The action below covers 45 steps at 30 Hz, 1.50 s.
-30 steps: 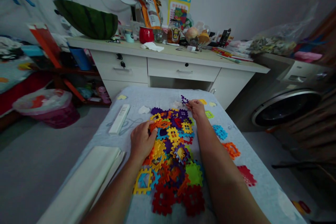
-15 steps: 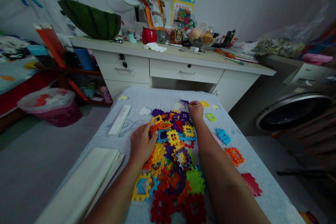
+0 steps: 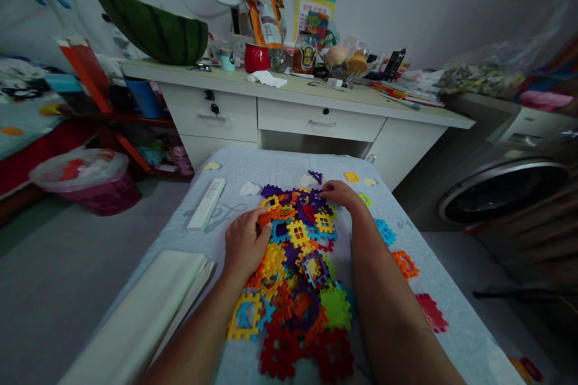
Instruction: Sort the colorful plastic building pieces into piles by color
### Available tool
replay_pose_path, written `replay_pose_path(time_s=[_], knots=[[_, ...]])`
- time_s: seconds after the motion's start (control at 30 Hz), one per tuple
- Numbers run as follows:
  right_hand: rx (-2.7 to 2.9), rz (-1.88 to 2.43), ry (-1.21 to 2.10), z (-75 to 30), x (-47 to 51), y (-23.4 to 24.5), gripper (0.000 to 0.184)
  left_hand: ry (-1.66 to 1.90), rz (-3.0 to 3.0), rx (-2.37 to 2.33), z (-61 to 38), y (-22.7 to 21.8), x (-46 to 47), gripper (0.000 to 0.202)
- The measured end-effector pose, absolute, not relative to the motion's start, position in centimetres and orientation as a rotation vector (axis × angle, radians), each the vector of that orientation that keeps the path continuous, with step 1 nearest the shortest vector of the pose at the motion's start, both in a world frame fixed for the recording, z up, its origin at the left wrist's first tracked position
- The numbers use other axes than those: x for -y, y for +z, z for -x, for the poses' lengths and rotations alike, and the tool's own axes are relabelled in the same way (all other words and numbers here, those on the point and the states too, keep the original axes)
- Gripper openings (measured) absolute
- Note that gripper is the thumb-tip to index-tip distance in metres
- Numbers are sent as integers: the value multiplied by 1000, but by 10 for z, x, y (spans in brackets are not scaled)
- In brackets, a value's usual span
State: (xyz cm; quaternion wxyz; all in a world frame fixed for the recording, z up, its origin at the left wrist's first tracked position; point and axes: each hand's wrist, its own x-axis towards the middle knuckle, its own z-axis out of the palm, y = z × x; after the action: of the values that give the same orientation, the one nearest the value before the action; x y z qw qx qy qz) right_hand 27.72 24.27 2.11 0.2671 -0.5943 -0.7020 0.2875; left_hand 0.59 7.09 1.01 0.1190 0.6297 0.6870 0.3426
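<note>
A long heap of plastic interlocking building pieces [image 3: 298,234] in several colours lies along the middle of the cloth-covered table. My left hand [image 3: 246,243] rests against its left side, thumb spread from the fingers, beside an orange piece [image 3: 279,214]; its fingertips are partly hidden. At the heap's far right, the stretched fingers of my right hand [image 3: 341,194] touch purple pieces [image 3: 318,200]; I see no piece lifted in them. Just beyond, a separate purple piece [image 3: 315,176] lies on the cloth. Down the right side is a spaced row: yellow [image 3: 351,177], green, blue [image 3: 385,232], orange [image 3: 405,264] and red pieces [image 3: 432,313].
A narrow white box [image 3: 206,204] and a folded white sheet-like bundle [image 3: 144,313] lie at the table's left. Behind stands a white desk [image 3: 316,123] with a cut watermelon [image 3: 153,30] and jars. A washing machine [image 3: 506,168] is at right, a lined bin [image 3: 90,183] at left.
My right hand has let go of the purple piece, which now lies at the table's far part, and has moved nearer to the heap. My left hand has hardly moved.
</note>
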Motion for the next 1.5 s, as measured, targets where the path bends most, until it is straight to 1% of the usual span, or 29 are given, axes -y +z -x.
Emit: replay_pose_path(time_s=[0.13,0.23,0.33,0.43,0.5,0.67,0.77,0.9,1.0,1.1,1.3,1.43,1.5], knots=[[1919,1610,802,-278,-240,27,13,1001,-1826,-2019,-6,9,-71,31],[1859,1569,848,-278,-238,27,8,1010,-1834,-2011,-6,8,-71,31],[1710,1494,964,-277,-236,25,4,1019,-1845,-2008,-6,8,-71,31],[1516,1371,1078,-273,-235,24,13,1024,-1846,-2002,-6,9,-71,31],[1405,1310,1083,-269,-236,24,19,1025,-1845,-1996,-6,9,-71,31],[1249,1302,858,-263,-244,20,20,1035,-1842,-1992,-6,7,-70,31],[1246,1358,726,-265,-248,14,18,1032,-1838,-1999,-6,6,-71,31],[1332,1482,530,-269,-253,7,12,1020,-1829,-2015,-6,8,-71,30],[1469,1556,395,-268,-256,3,14,1017,-1829,-2008,-6,9,-70,31],[1609,1572,333,-265,-256,2,18,1020,-1835,-2000,-6,9,-70,31],[1781,1590,447,-260,-249,8,26,1016,-1833,-2006,-7,11,-70,30],[1764,1565,542,-257,-242,20,21,1017,-1827,-1997,-7,11,-70,30],[1779,1460,701,-254,-237,31,17,1029,-1834,-1983,-7,10,-70,30]])
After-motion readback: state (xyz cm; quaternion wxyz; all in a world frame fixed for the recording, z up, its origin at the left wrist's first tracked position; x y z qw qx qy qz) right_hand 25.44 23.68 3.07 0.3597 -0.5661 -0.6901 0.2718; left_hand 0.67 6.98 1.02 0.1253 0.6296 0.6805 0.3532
